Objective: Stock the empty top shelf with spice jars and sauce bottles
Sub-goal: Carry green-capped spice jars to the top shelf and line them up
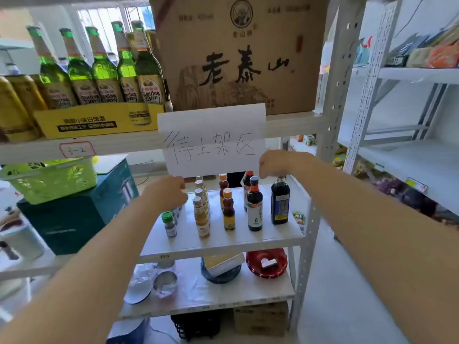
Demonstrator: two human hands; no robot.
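Small shop stockroom: white metal racking (330, 100) all round, green beer bottles (104, 68) far left, a printed liquor carton (238, 55), sauce bottles (254, 207) lined near centre.

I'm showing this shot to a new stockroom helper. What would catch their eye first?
Probably the white paper sign with handwritten characters, hanging at centre from the shelf edge, its bottom corners pinched by the left hand and right hand. Just below stand rows of sauce bottles and small spice jars; above, a big cardboard box sits beside green beer bottles.
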